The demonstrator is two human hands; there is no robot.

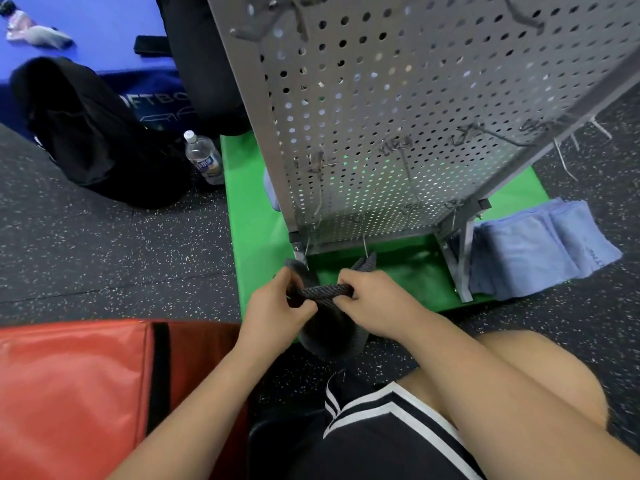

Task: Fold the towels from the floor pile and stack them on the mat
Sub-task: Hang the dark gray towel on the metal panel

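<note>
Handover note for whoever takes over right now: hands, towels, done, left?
Left hand: grips the dark grey towel by its top edge.
Right hand: grips the same edge; the towel is bunched between them and hangs toward the floor at the green mat front edge.
Done: folded blue towels lie at the mat's right edge, beside the pegboard rack.
Left: fold the grey towel, stack it. Floor pile not in view.

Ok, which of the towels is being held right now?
The dark grey ribbed towel, gripped by left hand and right hand; the light blue folded towels lie untouched on the green mat.
</note>
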